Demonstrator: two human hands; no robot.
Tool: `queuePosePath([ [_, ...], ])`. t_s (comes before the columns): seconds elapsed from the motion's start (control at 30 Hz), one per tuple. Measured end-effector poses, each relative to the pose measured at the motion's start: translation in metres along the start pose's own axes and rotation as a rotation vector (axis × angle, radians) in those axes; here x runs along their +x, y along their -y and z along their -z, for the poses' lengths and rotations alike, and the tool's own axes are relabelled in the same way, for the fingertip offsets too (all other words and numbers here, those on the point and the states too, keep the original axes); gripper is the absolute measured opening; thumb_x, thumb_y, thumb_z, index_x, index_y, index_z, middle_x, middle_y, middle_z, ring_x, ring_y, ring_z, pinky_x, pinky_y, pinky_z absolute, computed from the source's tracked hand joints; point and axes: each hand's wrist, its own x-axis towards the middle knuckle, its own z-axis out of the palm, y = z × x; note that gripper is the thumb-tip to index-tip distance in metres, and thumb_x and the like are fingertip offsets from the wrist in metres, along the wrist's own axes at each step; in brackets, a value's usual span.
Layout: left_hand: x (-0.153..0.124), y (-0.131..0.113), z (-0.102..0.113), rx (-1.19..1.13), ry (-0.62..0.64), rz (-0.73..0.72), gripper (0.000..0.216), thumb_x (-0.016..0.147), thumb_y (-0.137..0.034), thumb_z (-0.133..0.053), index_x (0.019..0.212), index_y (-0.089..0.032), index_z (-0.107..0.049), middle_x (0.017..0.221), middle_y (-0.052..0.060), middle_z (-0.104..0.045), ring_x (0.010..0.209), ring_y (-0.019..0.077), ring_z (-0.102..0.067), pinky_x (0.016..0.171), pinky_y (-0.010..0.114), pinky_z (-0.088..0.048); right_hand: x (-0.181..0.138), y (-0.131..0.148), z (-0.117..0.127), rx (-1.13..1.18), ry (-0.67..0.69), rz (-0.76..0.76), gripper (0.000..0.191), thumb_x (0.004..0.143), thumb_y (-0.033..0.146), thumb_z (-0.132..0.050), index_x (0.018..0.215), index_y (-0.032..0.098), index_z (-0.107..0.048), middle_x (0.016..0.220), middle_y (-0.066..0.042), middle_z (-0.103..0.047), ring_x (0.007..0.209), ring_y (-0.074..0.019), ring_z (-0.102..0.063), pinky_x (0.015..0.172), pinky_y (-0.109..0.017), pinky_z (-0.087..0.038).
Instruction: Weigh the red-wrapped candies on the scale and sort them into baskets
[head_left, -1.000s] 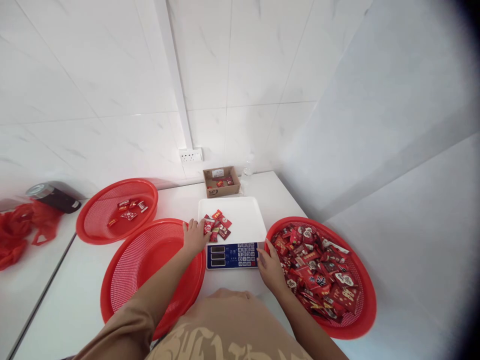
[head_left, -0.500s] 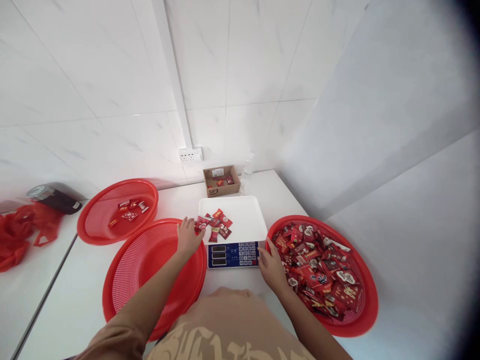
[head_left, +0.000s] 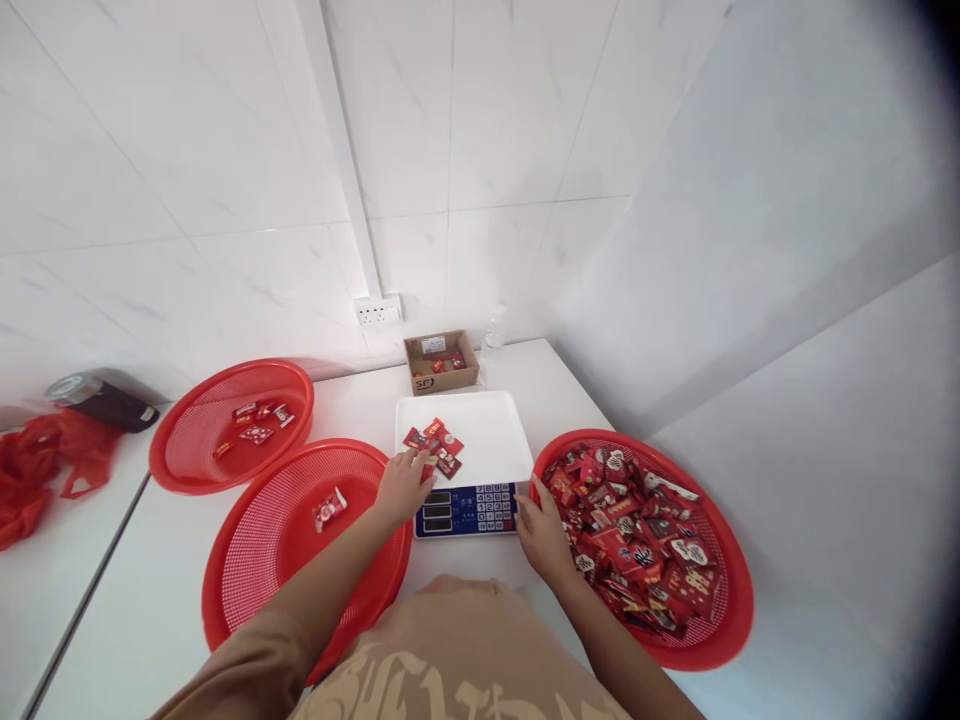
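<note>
A digital scale point(head_left: 465, 526) with a white tray point(head_left: 491, 440) stands in front of me. On the tray's left part lie several red-wrapped candies point(head_left: 444, 440). My left hand point(head_left: 405, 486) reaches over the tray's front left corner, its fingers stretched onto the nearest candy and partly covering it. My right hand point(head_left: 544, 532) is at the scale's front right corner, thumb on the keypad edge and fingers along the side. Left of the scale, a red basket point(head_left: 240, 545) holds a small cluster of candy point(head_left: 330, 508). The right-hand red basket point(head_left: 739, 610) is heaped with candies point(head_left: 637, 545).
A farther red basket point(head_left: 176, 470) holds several candies. Behind the scale are a small cardboard box point(head_left: 446, 380) with candies and a clear bottle point(head_left: 495, 330). At far left lie a dark flask point(head_left: 105, 398) and red plastic bags point(head_left: 45, 465). The wall has a socket point(head_left: 378, 310).
Candies from the tray's left edge are now in the near left basket. My left hand has moved right, onto the remaining pile. My right hand has stayed put.
</note>
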Motion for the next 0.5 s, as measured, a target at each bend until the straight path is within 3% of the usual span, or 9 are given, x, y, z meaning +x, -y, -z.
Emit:
queuePosePath([
  [0.1, 0.019, -0.007, -0.005, -0.009, 0.111, 0.041, 0.045, 0.079, -0.022, -0.050, 0.124, -0.020, -0.048, 0.120, 0.012, -0.054, 0.108, 0.0261, -0.053, 0.090, 0.038, -0.042, 0.000, 0.002, 0.001, -0.001, -0.002, -0.003, 0.031, 0.077, 0.015, -0.048, 0.103, 0.017, -0.065, 0.142, -0.012, -0.037, 0.134, -0.0260, -0.031, 0.108, -0.046, -0.032],
  [0.23, 0.024, -0.003, -0.001, -0.043, 0.108, 0.055, 0.051, 0.073, -0.007, -0.045, 0.123, -0.018, -0.049, 0.118, 0.011, -0.055, 0.104, 0.0217, -0.057, 0.086, 0.032, -0.045, 0.001, 0.003, 0.003, -0.004, -0.009, -0.002, 0.031, 0.077, 0.015, -0.048, 0.103, 0.017, -0.065, 0.142, -0.012, -0.037, 0.133, -0.0255, -0.032, 0.108, -0.046, -0.032],
  [0.43, -0.012, 0.030, 0.029, -0.255, -0.147, 0.116, 0.043, 0.073, -0.010, -0.042, 0.114, -0.020, -0.052, 0.114, 0.006, -0.057, 0.101, 0.0174, -0.057, 0.086, 0.030, -0.047, 0.001, 0.002, 0.002, -0.013, 0.004, -0.006, 0.030, 0.079, 0.016, -0.047, 0.103, 0.015, -0.065, 0.142, -0.014, -0.037, 0.132, -0.0266, -0.033, 0.107, -0.046, -0.033],
  [0.5, -0.030, 0.044, 0.037, -0.265, -0.154, 0.096, 0.041, 0.073, -0.012, -0.043, 0.110, -0.022, -0.054, 0.107, 0.004, -0.060, 0.100, 0.0182, -0.057, 0.088, 0.032, -0.046, 0.001, 0.002, 0.002, -0.012, 0.000, -0.008, 0.030, 0.079, 0.017, -0.048, 0.103, 0.016, -0.065, 0.141, -0.013, -0.037, 0.132, -0.0269, -0.033, 0.107, -0.047, -0.033],
])
